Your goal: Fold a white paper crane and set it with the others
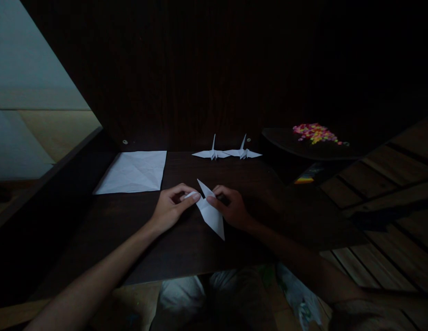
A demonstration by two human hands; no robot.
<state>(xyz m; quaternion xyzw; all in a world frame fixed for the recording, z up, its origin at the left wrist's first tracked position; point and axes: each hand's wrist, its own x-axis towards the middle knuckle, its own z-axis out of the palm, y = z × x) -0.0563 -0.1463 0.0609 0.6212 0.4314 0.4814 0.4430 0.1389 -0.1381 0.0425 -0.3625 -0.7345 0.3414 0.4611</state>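
Between my hands is a partly folded white origami paper (213, 219), with one point sticking up and a wider pointed flap hanging toward me. My left hand (172, 204) pinches its left side between thumb and fingers. On the right side, my right hand (232, 207) grips the paper with the thumb pressed on top. Behind it, two finished paper cranes, a left one (214, 154) and a right one (243, 153), stand side by side with their wings touching or overlapping. A creased square sheet of white paper (138, 172) lies flat to the left.
The dark wooden desk (158, 257) has a tall back panel and a raised left side board (62, 170). A rounded shelf (286, 142) at the right bears a heap of small colourful pieces (317, 133). Wooden slats (382, 184) lie farther right.
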